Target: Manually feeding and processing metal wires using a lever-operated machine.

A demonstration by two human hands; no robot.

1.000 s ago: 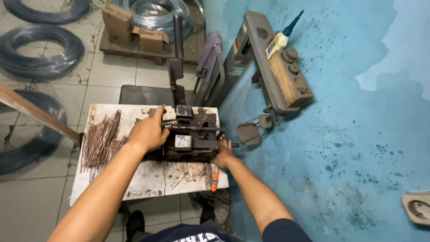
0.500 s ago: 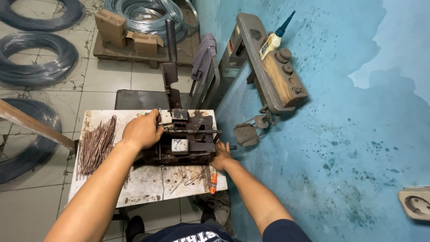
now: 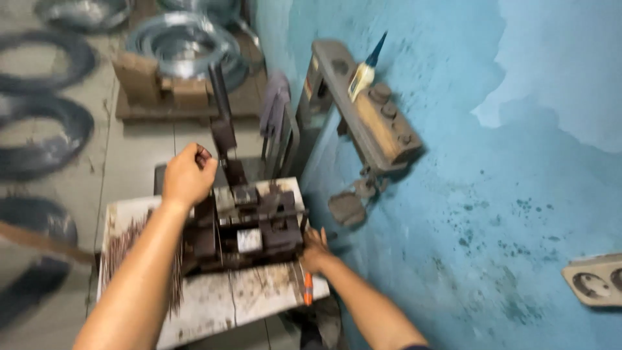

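Press machine (image 3: 249, 227), a dark, rusty block of metal, sits on the white worn tabletop (image 3: 220, 301) just below the middle of my view. Far left, at nine to eleven o'clock, I see dark wire coils (image 3: 39, 139) lying on the tiled floor, blurred by motion. A brown wooden stick (image 3: 39, 241) cuts in from the left edge at about eight o'clock. Next comes a heap of short rusty rods (image 3: 123, 243) on the table's left part, half hidden behind my forearm. My left hand (image 3: 188, 176) is at the machine's upper left corner, about eleven o'clock from its block, fingers curled into a fist; I cannot tell whether it grips anything, since the knuckles cover what lies beneath. Just right of that hand the dark lever (image 3: 223, 129) rises from the machine toward twelve o'clock, close beside the fist but not clearly in it. Behind it lie shiny wire coils (image 3: 184, 42) and a wooden pallet (image 3: 175, 97). My right hand (image 3: 315, 249) rests at the machine's right side, about four o'clock from the block, fingers bent against its edge; what they clamp is hidden. An orange-handled tool (image 3: 307, 288) lies on the table just below that hand. Further right, a wooden shelf (image 3: 372, 116) with an oil bottle (image 3: 363, 71) hangs on the blue wall (image 3: 492, 194), and a socket (image 3: 596, 280) sits at four o'clock.
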